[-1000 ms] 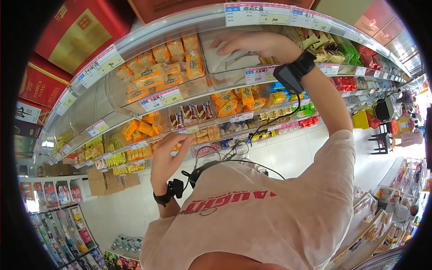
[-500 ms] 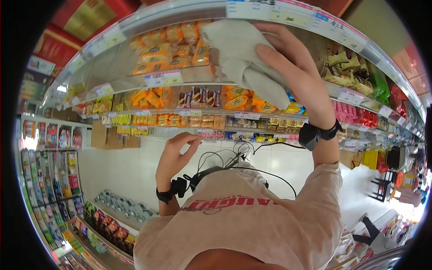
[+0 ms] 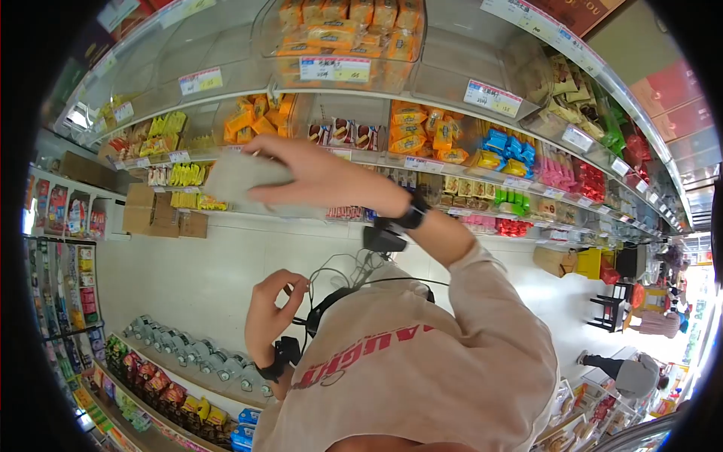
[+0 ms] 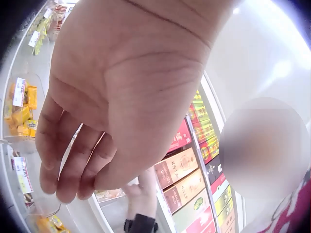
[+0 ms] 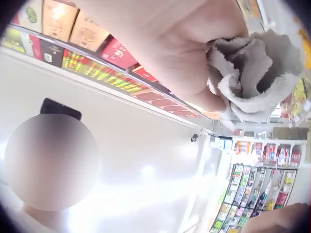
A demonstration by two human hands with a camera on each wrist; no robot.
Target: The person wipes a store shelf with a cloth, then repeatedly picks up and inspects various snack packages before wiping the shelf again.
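Note:
A grey cloth (image 3: 239, 183) is in my right hand (image 3: 320, 173), stretched across to the left in front of the lower snack shelves. Fingers and thumb pinch it at one side, and the rest hangs in loose folds. Up close in the right wrist view, the cloth (image 5: 265, 80) is bunched and fuzzy-edged. My left hand (image 3: 271, 307) hovers low by the body, over the floor, holding nothing. Its fingers (image 4: 73, 167) curl loosely in the left wrist view. Orange-wrapped snacks (image 3: 260, 117) lie in a bin just above the right hand.
A clear plastic bin (image 3: 467, 64) stands on the upper shelf, beside a bin of orange packets (image 3: 339, 38). Price tags (image 3: 335, 69) line the shelf edges. Cardboard boxes (image 3: 154, 211) sit on the floor at left. Black cables (image 3: 354, 264) hang near my waist.
My right hand has lifted the cloth out of the upper clear bin and carried it left and down past the shelves. The left hand stays low, and the head view has shifted.

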